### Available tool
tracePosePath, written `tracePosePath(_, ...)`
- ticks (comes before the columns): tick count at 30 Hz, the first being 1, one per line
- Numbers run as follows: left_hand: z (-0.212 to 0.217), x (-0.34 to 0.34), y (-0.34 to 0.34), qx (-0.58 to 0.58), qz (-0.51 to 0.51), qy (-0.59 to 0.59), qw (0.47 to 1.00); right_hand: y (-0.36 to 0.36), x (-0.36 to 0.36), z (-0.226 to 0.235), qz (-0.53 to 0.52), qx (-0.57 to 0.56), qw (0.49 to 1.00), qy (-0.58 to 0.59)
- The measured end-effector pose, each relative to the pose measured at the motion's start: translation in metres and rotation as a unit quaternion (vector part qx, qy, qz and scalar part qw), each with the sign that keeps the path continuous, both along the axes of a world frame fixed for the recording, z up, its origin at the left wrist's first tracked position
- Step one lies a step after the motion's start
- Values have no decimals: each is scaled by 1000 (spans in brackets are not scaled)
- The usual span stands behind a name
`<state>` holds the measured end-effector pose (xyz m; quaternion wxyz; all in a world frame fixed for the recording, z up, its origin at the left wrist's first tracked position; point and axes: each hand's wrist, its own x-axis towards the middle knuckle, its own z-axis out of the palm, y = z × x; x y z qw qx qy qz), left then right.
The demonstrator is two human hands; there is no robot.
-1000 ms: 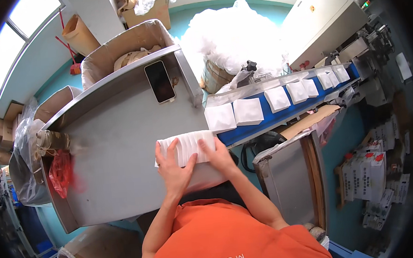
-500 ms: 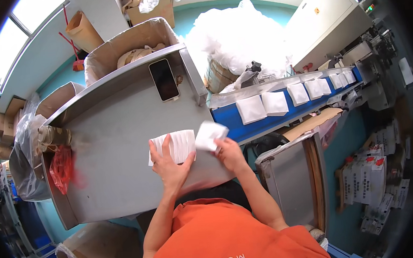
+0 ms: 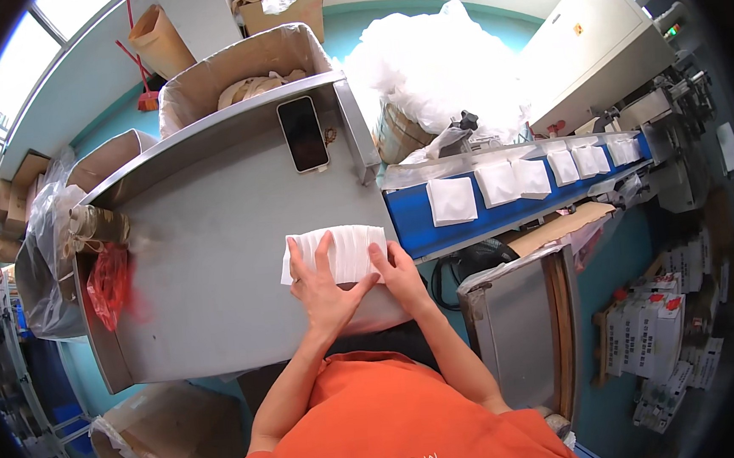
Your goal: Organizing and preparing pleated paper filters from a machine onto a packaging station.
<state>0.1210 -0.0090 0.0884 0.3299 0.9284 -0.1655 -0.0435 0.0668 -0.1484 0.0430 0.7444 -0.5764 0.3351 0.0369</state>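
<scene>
Just below the middle of the frame, a row of folded white pieces point(image 3: 347, 252) stands packed face to face near the right edge of the grey desk point(image 3: 199, 266), with both hands on it. The left hand point(image 3: 325, 296) lies over the left part of the row, its fingers spread across the top and its thumb stretched along the near side toward the other hand; whether those fingers grip or only steady the pieces I cannot tell. The right hand point(image 3: 403, 279) is at the right end, thumb and fingers pinching that end between them. Judging by how things lie, a good part of the gathering looks done: many pieces are lined up, too tightly to count. Others are left on the blue conveyor belt point(image 3: 414, 226) at right of centre, where a single white square point(image 3: 452, 201) lies nearest the desk and more follow toward the upper right, several overlapping at the far end. None of these has joined the row. A dark-screened phone point(image 3: 303, 134) lies at the top of the desk, well apart from the hands.
</scene>
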Motion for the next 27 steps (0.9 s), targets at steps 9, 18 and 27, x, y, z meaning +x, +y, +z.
tracePosePath(9,-6,3,1,-9,13,-3,1000,4,-1,-11,-32,-32,997,-69)
tracePosePath(18,-14,15,11,-55,29,-18,998,-52,-9,-33,-227,144,963,-36)
tracePosePath(27,-7,2,-2,-103,-24,31,994,5,8,-4,-51,-168,981,-87)
